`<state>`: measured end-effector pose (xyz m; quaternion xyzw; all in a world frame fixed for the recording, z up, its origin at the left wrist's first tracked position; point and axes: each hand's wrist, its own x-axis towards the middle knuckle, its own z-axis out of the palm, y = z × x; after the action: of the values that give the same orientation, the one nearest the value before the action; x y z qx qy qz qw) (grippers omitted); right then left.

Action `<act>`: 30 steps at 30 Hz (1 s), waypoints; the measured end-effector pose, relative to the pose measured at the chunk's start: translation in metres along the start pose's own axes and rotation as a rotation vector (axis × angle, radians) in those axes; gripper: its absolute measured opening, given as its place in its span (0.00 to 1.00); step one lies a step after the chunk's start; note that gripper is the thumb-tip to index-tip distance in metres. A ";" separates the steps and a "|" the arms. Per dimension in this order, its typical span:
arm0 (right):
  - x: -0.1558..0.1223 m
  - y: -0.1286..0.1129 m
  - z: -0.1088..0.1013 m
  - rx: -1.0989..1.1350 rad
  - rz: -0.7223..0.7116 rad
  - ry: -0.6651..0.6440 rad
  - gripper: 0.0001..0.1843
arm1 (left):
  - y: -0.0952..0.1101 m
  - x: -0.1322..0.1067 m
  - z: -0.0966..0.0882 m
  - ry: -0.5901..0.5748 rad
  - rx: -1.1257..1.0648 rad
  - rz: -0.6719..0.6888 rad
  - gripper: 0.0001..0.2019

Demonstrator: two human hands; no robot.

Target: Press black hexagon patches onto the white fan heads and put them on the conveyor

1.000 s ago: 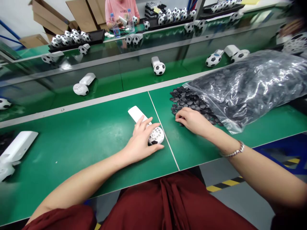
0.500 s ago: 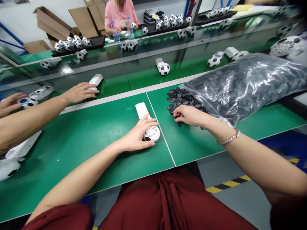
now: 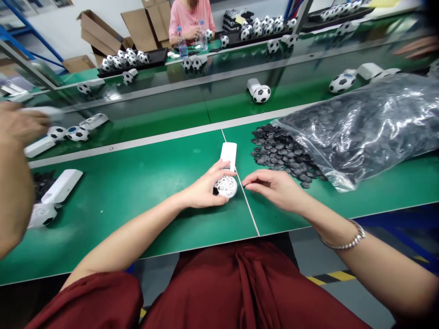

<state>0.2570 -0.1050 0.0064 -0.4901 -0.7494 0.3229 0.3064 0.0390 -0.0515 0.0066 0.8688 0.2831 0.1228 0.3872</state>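
In the middle of the green worktop lies a white plastic housing (image 3: 228, 154) with a round soccer-ball shell (image 3: 227, 186) full of cut-out openings. My left hand (image 3: 206, 186) is curled round the shell's left side, steadying it against the surface. One black patch shows in the shell near my fingers. Just right of the shell, my right hand (image 3: 274, 188) pinches a small black piece, mostly hidden by the fingertips. Behind that hand spreads a pile of flat black pieces (image 3: 283, 148), spilling from a clear plastic bag (image 3: 363, 125).
Beyond a pale rail, a green belt carries finished-looking soccer-ball units (image 3: 261, 93). At left, a co-worker's blurred hand (image 3: 20, 121) holds a white part; another housing (image 3: 61, 186) lies below it. A person in pink (image 3: 191, 20) sits across, near trays of balls.
My right hand has left the black pile and come beside the shell with a small piece in its fingers. My left hand stays on the shell. The co-worker's arm has drawn back leftward.
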 end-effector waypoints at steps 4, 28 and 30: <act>-0.003 -0.006 0.013 0.053 -0.061 0.032 0.05 | 0.002 0.001 0.002 0.024 -0.004 0.001 0.30; 0.004 0.003 0.023 0.150 0.087 0.059 0.06 | 0.006 0.005 0.007 0.040 -0.013 0.031 0.22; -0.001 0.017 0.009 -0.023 0.103 0.177 0.05 | 0.005 0.005 0.006 0.039 -0.016 -0.004 0.24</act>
<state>0.2597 -0.1026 -0.0119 -0.5582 -0.6968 0.2851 0.3487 0.0474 -0.0554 0.0059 0.8626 0.2914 0.1412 0.3886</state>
